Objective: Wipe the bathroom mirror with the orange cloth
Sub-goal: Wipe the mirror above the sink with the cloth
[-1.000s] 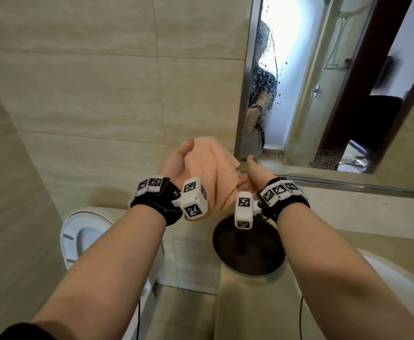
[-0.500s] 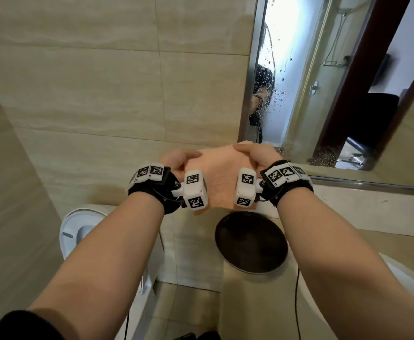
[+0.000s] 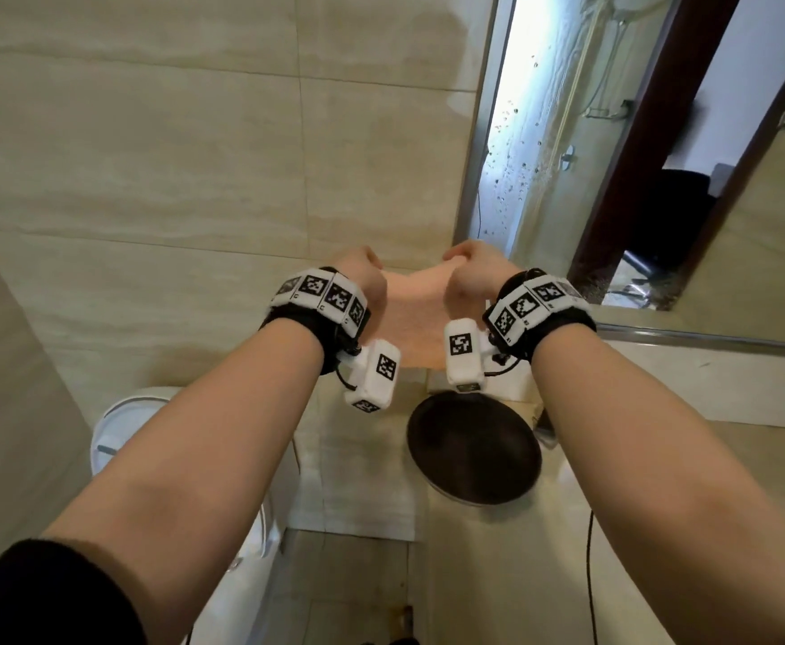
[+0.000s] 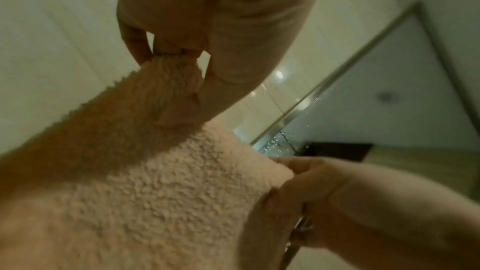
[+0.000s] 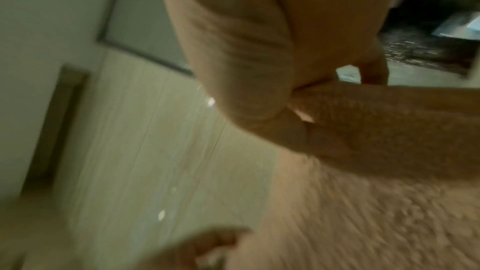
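The orange cloth (image 3: 414, 318) hangs spread between both hands in front of the tiled wall. My left hand (image 3: 362, 277) pinches its upper left corner, and my right hand (image 3: 467, 272) pinches the upper right corner. In the left wrist view the fluffy cloth (image 4: 155, 192) runs from my left hand's fingers (image 4: 182, 52) down to the right hand (image 4: 324, 188). The blurred right wrist view shows my right hand's fingers (image 5: 298, 110) clamped on the cloth (image 5: 376, 130). The mirror (image 3: 660, 155), speckled with water drops near its left edge, is up and to the right of the hands.
A dark round bowl (image 3: 474, 446) sits on the beige counter (image 3: 497, 574) below the hands. A white toilet (image 3: 116, 425) stands at lower left. The white basin rim (image 3: 623, 528) lies under my right forearm. Beige wall tiles (image 3: 195, 155) fill the left.
The bunched cloth has been pulled open and now hangs flat between both hands. The hands turned knuckles-up and rose slightly, each pinching a top corner.
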